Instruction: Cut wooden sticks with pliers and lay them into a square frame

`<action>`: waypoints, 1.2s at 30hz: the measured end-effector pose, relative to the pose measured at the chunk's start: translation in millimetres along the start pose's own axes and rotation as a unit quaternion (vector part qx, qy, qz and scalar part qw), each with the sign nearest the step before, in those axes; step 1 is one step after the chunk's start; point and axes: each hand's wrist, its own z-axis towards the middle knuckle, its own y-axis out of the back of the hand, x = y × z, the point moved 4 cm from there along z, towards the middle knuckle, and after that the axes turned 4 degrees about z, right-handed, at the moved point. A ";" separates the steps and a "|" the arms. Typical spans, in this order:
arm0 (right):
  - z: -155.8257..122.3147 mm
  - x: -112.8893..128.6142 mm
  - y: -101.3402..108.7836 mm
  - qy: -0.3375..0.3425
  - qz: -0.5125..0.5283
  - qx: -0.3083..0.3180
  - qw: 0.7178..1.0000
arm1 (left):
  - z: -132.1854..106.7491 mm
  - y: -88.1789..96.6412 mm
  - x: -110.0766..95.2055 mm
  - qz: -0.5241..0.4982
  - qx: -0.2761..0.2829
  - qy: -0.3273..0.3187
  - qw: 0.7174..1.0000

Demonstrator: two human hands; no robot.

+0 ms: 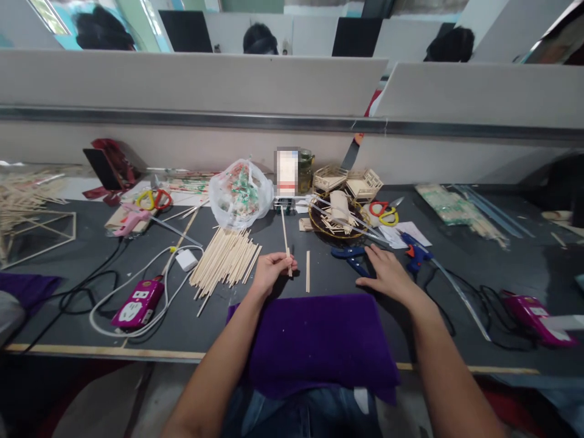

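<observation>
My left hand [275, 269] is closed in a pinch around a thin wooden stick [284, 228], which stands nearly upright above the dark table. A second, shorter piece seems to lie against its lower end. Just right of that hand, short wooden sticks [308, 272] lie side by side on the table. My right hand [387, 271] has its fingers spread, its fingertips beside a dark blue two-handled tool [353, 258] that resembles pliers; whether they touch it I cannot tell. A large pile of cut sticks [225, 258] lies left of my left hand.
A folded purple cloth [319, 340] lies at the front edge. Behind are a plastic bag [241, 198], a basket [314, 222] of wooden pieces and scissors [385, 212]. A blue glue gun [415, 250] lies right; a pink glue gun [132, 220] and power strip [139, 304] left.
</observation>
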 end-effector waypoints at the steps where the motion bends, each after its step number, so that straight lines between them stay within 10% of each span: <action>1: 1.9 -2.4 -4.8 -0.009 -0.010 0.015 1.000 | -0.4 -0.5 0.5 0.003 0.004 0.000 1.000; 11: 21.3 6.9 7.5 0.022 -0.051 0.047 0.997 | -3.8 2.4 -2.7 0.015 0.000 0.015 1.000; 22: -9.4 66.2 42.7 0.046 0.056 -0.048 0.996 | -5.6 1.6 -6.1 0.031 -0.002 -0.011 0.999; 36: 3.6 141.6 33.4 0.148 0.134 -0.050 0.979 | -19.9 1.6 -27.6 0.206 0.071 -0.111 0.970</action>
